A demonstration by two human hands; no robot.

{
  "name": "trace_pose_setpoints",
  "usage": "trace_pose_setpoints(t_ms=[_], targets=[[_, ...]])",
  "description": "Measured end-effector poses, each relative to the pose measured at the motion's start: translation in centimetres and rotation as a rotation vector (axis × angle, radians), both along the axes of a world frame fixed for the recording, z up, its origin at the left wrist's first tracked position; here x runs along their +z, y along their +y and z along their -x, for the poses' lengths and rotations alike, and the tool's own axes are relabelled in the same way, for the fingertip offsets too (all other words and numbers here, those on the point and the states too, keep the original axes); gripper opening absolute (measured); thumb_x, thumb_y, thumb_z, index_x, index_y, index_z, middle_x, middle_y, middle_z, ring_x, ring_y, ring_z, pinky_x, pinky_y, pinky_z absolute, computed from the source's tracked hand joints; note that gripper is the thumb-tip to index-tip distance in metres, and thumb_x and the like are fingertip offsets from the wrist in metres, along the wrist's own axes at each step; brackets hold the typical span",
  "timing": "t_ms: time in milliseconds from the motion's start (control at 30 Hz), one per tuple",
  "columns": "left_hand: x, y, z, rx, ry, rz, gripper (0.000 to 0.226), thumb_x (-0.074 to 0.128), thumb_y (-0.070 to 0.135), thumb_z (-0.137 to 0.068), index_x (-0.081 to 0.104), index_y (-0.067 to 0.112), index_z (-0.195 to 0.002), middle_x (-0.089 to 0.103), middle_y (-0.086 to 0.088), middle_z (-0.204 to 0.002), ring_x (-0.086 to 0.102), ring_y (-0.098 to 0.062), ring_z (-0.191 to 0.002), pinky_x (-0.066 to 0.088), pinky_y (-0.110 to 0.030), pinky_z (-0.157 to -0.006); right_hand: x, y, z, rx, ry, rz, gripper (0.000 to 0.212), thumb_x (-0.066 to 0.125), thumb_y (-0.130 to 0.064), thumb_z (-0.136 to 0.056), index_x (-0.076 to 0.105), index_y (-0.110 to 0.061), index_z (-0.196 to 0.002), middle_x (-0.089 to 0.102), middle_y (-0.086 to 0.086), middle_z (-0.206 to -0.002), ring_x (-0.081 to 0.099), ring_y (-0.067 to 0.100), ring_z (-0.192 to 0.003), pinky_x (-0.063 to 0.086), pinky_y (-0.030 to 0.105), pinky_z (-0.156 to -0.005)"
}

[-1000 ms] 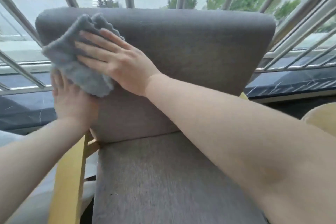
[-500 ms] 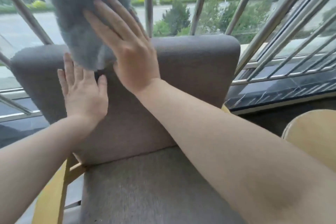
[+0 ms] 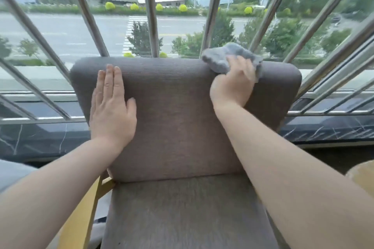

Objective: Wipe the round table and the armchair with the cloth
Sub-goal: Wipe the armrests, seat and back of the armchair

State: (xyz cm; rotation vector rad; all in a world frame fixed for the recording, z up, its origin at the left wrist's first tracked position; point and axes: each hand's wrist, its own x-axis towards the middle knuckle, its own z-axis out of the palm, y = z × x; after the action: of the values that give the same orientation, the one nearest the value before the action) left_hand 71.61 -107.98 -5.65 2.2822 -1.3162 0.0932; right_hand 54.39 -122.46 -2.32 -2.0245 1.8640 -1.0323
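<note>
The left hand (image 3: 111, 105) lies flat on the left part of the armchair (image 3: 178, 119) backrest, fingers straight and together, pointing up toward the top edge, thumb spread to the right; it holds nothing. Its forearm runs in from the lower left, above the yellow wooden armrest (image 3: 81, 218). Between the two hands a broad stretch of grey backrest lies bare, and the seat cushion below is uncovered.

The right hand (image 3: 234, 85) sits at the upper right of the backrest, fingers curled over the grey cloth (image 3: 226, 56), pressing it onto the top edge near the right corner. The cloth is bunched and rises a little above the edge. Behind the chair stand slanted metal window bars (image 3: 150, 12) and a dark marble sill (image 3: 40, 137); a pale rounded surface (image 3: 362, 176) peeks in at the far right, too cropped to identify.

Half a second ago the cloth was at the upper left, above the backrest; it has since crossed to the right corner. The left hand keeps its flat hold on the left side.
</note>
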Motion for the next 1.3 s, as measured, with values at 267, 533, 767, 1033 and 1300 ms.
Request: trace_pose_setpoints(t_ms=[267,533,767,1033,1300], targets=[[-0.6,0.9,-3.1,0.084,-0.018,-0.033,0.073,0.030,0.035,-0.096,-0.005,0.005,-0.152,-0.010,-0.015,-0.159,-0.015,-0.029,-0.146,-0.010,-0.036,-0.119,0.8,7.9,-13.2,0.883,0.304,0.075,0.053,0.040,-0.010,-0.092,0.038,-0.014,-0.145,0.032,0.003,-0.153,0.023,0.021,-0.142,0.011,0.030,-0.117],[-0.6,2.5,-4.1,-0.057,0.072,0.128,0.076,0.057,0.012,-0.092,0.010,0.000,-0.150,0.006,-0.021,-0.158,0.001,-0.031,-0.147,-0.012,-0.018,-0.114,-0.9,10.4,-14.4,0.575,0.079,0.048,0.056,0.040,-0.007,-0.083,0.050,-0.012,-0.138,0.043,0.007,-0.147,0.029,0.027,-0.140,0.014,0.036,-0.117],[-0.1,3.2,-5.5,-0.078,0.190,0.119,0.067,0.048,0.011,-0.094,0.016,0.015,-0.153,0.006,-0.004,-0.161,-0.003,-0.024,-0.147,0.004,-0.035,-0.120,-0.9,6.0,-11.5,0.764,0.283,0.176,0.058,0.042,-0.003,-0.087,0.045,-0.021,-0.142,0.042,0.005,-0.148,0.032,0.024,-0.139,0.021,0.038,-0.116],[0.7,-0.9,-0.3,-0.120,0.087,0.081,0.064,0.042,0.022,-0.096,0.014,0.016,-0.153,0.007,-0.007,-0.161,-0.007,-0.026,-0.147,-0.005,-0.034,-0.119,-2.4,5.0,-5.2,0.694,0.352,0.328,0.056,0.038,-0.008,-0.084,0.052,-0.020,-0.137,0.048,0.003,-0.143,0.038,0.023,-0.136,0.022,0.041,-0.115],[0.9,-7.0,8.3,-0.271,-0.025,0.002,0.058,0.035,0.029,-0.100,0.013,0.022,-0.153,0.006,0.001,-0.161,-0.009,-0.019,-0.147,-0.014,-0.036,-0.114,-3.5,3.1,-0.3,0.148,0.026,0.239,0.054,0.039,-0.017,-0.084,0.053,-0.011,-0.135,0.045,0.010,-0.145,0.034,0.030,-0.138,0.016,0.043,-0.116]])
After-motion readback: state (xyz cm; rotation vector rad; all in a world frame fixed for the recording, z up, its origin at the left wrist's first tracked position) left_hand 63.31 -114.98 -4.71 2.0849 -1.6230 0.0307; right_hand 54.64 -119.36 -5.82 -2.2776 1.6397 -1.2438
